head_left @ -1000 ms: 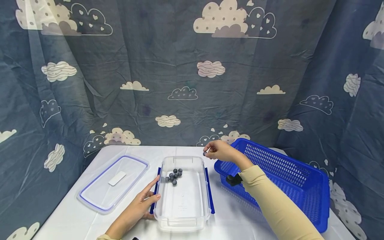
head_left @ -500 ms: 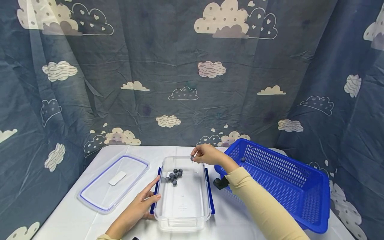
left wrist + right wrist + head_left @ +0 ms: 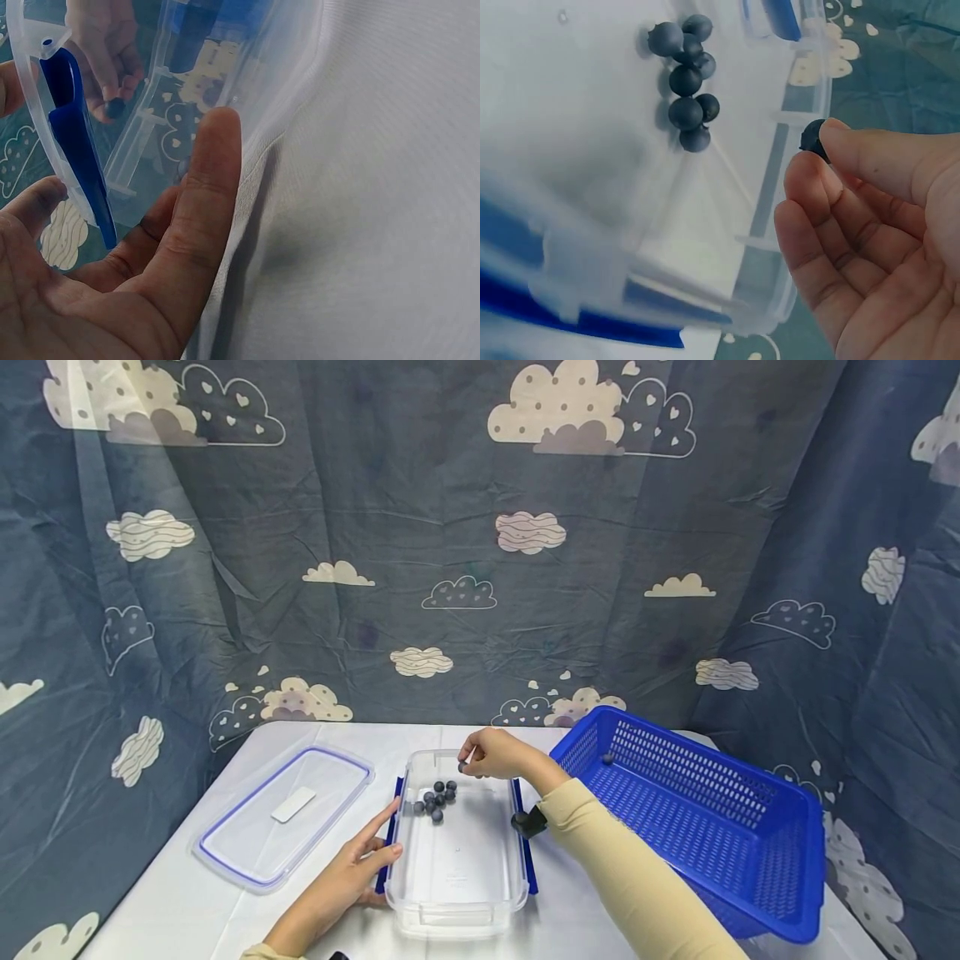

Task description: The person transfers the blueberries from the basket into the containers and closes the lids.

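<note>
My right hand (image 3: 497, 753) pinches a blueberry (image 3: 814, 139) between thumb and forefinger. In the head view it is over the far end of a clear plastic food container (image 3: 457, 897) with blue side latches. Several blueberries (image 3: 685, 114) lie clustered on the container's floor, toward its far left. My left hand (image 3: 348, 870) rests against the container's left side with fairly straight fingers. The left wrist view shows its fingers spread around the blue latch (image 3: 79, 142), the longest one (image 3: 210, 172) low along the wall.
A clear lid (image 3: 247, 822) with a blue seal and a white label lies on the white-covered table (image 3: 168, 902) at left. To the right stands a blue perforated basket (image 3: 720, 843) with a blueberry (image 3: 607, 759) near its far left corner. A cloud-patterned curtain (image 3: 375, 627) hangs behind.
My right hand has moved left from beside the blue basket to over the container's far end, carrying the blueberry. The left hand and the container have stayed put.
</note>
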Demonstrator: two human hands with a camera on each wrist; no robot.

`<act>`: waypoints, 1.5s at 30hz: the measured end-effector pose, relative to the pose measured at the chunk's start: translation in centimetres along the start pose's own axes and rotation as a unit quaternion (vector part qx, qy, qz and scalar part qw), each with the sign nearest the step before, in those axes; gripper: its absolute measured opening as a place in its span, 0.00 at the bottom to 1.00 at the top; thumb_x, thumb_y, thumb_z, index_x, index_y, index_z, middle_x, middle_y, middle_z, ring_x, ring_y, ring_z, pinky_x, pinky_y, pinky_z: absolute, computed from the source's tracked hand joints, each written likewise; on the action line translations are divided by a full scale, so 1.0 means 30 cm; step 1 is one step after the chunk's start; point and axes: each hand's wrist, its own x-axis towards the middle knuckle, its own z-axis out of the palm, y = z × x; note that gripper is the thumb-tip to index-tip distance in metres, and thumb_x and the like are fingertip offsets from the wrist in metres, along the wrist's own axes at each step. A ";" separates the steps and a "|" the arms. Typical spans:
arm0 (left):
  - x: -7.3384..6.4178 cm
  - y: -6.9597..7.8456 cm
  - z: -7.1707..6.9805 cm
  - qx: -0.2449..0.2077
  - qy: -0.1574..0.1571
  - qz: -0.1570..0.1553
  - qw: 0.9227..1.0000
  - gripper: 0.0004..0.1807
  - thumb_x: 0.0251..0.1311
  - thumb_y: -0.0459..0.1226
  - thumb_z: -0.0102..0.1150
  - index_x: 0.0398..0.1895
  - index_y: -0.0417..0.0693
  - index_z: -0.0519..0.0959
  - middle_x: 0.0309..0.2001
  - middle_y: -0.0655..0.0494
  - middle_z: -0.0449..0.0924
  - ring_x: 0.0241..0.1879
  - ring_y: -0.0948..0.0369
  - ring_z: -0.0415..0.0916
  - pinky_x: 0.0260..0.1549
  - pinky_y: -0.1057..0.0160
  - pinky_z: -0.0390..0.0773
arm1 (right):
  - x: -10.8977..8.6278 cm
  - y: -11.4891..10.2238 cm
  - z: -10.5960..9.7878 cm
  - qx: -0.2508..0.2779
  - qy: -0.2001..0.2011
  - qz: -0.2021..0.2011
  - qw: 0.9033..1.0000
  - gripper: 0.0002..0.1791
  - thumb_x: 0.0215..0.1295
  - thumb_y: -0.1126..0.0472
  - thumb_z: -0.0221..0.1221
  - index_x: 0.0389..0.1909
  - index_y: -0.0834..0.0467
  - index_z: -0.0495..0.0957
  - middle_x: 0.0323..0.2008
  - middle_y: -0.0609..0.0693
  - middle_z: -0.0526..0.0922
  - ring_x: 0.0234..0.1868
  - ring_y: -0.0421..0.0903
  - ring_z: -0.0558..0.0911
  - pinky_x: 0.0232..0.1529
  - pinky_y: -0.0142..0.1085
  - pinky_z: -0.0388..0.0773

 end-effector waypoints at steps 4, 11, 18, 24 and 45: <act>0.001 -0.002 0.000 0.000 0.002 0.000 1.000 0.41 0.81 0.44 0.56 0.89 0.71 0.49 0.58 0.37 0.64 0.57 0.44 0.77 0.47 0.40 0.93 | 0.019 -0.004 0.026 -0.014 -0.003 0.014 1.000 0.05 0.71 0.64 0.68 0.44 0.59 0.86 0.28 0.46 0.87 0.28 0.36 0.81 0.32 0.25 0.76; 0.002 -0.002 0.000 -0.002 0.003 0.000 1.000 0.41 0.80 0.44 0.57 0.89 0.71 0.49 0.58 0.36 0.64 0.56 0.44 0.78 0.46 0.40 0.93 | 0.034 -0.016 0.055 -0.024 -0.019 0.046 0.998 0.07 0.72 0.63 0.68 0.47 0.59 0.86 0.32 0.49 0.90 0.30 0.38 0.83 0.34 0.27 0.78; 0.005 0.000 0.001 -0.002 0.002 0.004 1.000 0.41 0.80 0.43 0.57 0.89 0.71 0.49 0.58 0.37 0.64 0.57 0.44 0.77 0.46 0.40 0.93 | 0.026 -0.021 0.055 -0.029 -0.017 0.050 0.998 0.11 0.72 0.64 0.68 0.52 0.59 0.86 0.33 0.49 0.90 0.32 0.40 0.85 0.36 0.29 0.81; 0.004 0.000 0.001 -0.001 0.002 0.000 1.000 0.41 0.80 0.43 0.57 0.89 0.71 0.49 0.58 0.37 0.64 0.57 0.43 0.77 0.46 0.40 0.93 | 0.015 -0.018 0.041 -0.028 -0.016 0.046 0.998 0.10 0.73 0.63 0.68 0.52 0.58 0.86 0.37 0.55 0.92 0.41 0.52 0.91 0.36 0.29 0.81; 0.005 -0.010 -0.003 0.004 0.005 -0.002 1.000 0.41 0.80 0.44 0.57 0.88 0.73 0.49 0.59 0.36 0.64 0.57 0.43 0.77 0.46 0.41 0.93 | -0.014 0.008 -0.035 -0.011 -0.016 0.045 0.999 0.11 0.76 0.62 0.65 0.54 0.61 0.85 0.40 0.60 0.91 0.38 0.50 0.89 0.38 0.32 0.83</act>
